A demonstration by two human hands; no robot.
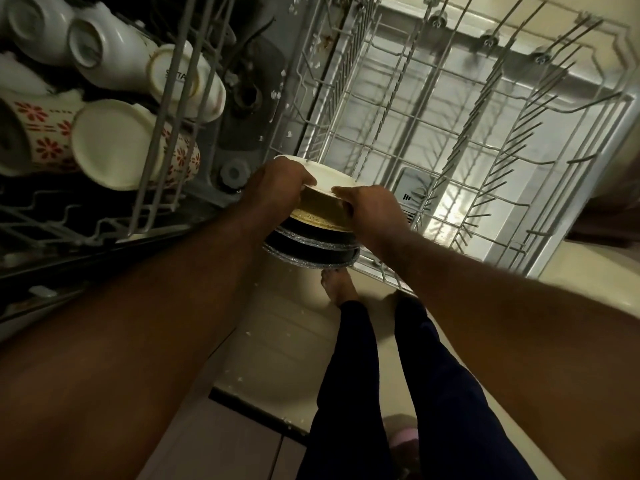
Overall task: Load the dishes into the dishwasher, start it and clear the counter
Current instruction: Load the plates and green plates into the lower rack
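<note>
Stack of dishes point(313, 220) seen directly under hands, at near corner of lower rack point(450, 133); top white plate point(329, 178) gripped at rim by left hand point(277, 188) and right hand point(372, 207). Risk judged: dark plates point(311, 249) beneath dislodged, dropped to floor point(277, 341), if white plate lifted askew.

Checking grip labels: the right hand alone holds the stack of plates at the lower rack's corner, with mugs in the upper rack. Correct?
No: the head view shows both the left hand and the right hand gripping the stack of plates, one on each side. It is at the corner of the lower rack, with mugs in the upper rack.
</note>
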